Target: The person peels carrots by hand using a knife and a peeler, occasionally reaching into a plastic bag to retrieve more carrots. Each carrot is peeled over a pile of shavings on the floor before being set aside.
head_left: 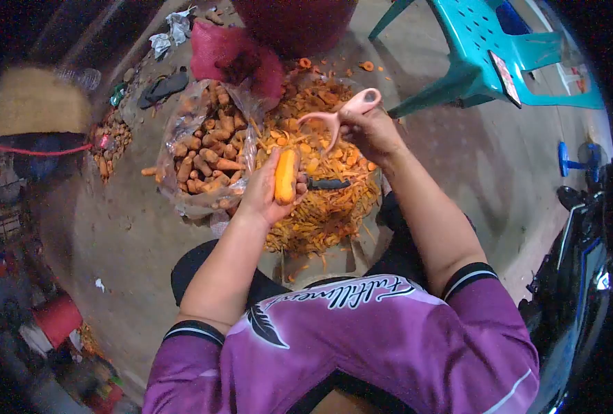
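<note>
A peeled orange carrot (pixel 286 176) lies in my left hand (pixel 268 190), with my fingers wrapped round it. My right hand (pixel 372 131) grips a pink Y-shaped peeler (pixel 339 119), held above and to the right of the carrot, apart from it. Beneath both hands spreads a heap of orange peelings (pixel 320 224) with some cut carrot pieces in it. A knife with a black handle (pixel 329 184) rests on the heap, just right of my left hand. Unpeeled brown carrots (pixel 210 148) fill an open clear plastic bag to the left of the heap.
Behind the heap stand a large dark red tub (pixel 296 24) and a red sack (pixel 227 52). A teal plastic chair (pixel 468 52) is at the upper right, with a flat object on its seat. Dark slipper (pixel 163 90) and small carrots lie at the left; a motorbike is at the right.
</note>
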A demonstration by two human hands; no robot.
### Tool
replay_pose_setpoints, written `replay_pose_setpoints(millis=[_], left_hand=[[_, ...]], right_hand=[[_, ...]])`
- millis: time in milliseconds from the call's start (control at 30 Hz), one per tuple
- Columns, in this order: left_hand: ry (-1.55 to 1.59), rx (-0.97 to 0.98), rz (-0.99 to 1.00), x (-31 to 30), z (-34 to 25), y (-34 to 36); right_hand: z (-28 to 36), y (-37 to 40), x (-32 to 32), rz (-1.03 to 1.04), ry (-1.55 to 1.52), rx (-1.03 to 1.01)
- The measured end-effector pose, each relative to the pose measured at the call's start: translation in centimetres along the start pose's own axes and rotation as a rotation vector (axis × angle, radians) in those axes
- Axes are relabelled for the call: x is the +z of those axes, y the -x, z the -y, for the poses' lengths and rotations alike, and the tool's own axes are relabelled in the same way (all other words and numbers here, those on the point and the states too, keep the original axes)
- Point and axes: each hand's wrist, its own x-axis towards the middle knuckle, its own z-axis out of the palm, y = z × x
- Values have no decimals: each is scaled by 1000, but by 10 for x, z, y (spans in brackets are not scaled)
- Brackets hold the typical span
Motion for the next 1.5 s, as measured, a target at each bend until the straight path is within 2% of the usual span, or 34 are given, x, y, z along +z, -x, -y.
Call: replay_pose_setpoints(millis=[33, 100, 167, 300, 400, 500, 533, 633, 667, 767, 800, 833, 900, 967, 1000, 1033, 1100, 1133, 1233, 1300, 1367, 1433, 1467, 1500], left_hand=[[-20, 51, -54, -3, 1, -2], [-68, 144, -160, -7, 3, -9], [-142, 73, -116, -18, -2, -8], [-99, 62, -32, 9, 4, 1], [-143, 73, -98, 9, 4, -4], [-75, 101, -151, 14, 7, -6], [-30, 111, -156, 16, 7, -6], [-171, 90, -67, 12, 1, -2], [-188, 74, -108, 17, 7, 2], [-178, 66, -65, 0, 5, -6], [-98, -30, -21, -14, 3, -10], [-138, -15, -61, -4, 3, -6], [-215, 13, -146, 13, 4, 5], [-102, 23, -156, 2, 2, -1], [-45, 28, -161, -3, 0, -2], [-79, 39, -188, 12, 1, 4], [-152, 60, -241, 45, 6, 15], [-122, 22, -162, 26, 5, 8], [-117, 39, -74, 7, 4, 2], [-52, -25, -39, -1, 4, 0], [-99, -14, -50, 14, 5, 5], [-71, 21, -153, 13, 1, 3], [-54, 40, -207, 11, 0, 3], [-64, 54, -231, 15, 1, 3]], right_hand=[[-8, 2, 8, 124, -31, 42], [-15, 18, 27, 315, 98, 47], [-17, 32, 41, 458, 28, 130], [-28, 23, 33, 530, -89, 216], [-31, 18, 27, 521, -85, 234], [-20, 12, 16, 395, -85, 85], [-19, 9, 14, 412, -105, 107], [-18, 23, 30, 473, 65, 134], [-24, 20, 28, 478, 29, 157], [-32, -3, 5, 204, -2, 90], [-28, -13, -12, 75, 29, 40], [-11, -10, -14, -42, 24, 37], [-9, -12, -19, -78, -98, -7], [-14, -6, -7, 79, 5, 41], [-18, 4, 6, 174, -37, 74], [-16, 14, 21, 287, 62, 59], [-30, 19, 28, 491, 79, 213], [-24, 22, 32, 480, 32, 196], [-31, -4, 4, 238, 110, 42], [-19, -13, -13, 21, 91, -63], [-11, -9, -16, 4, -57, -37], [-11, 1, 3, 95, -26, 11], [-12, 10, 11, 183, -12, 67], [-19, 15, 19, 323, 56, 37]])
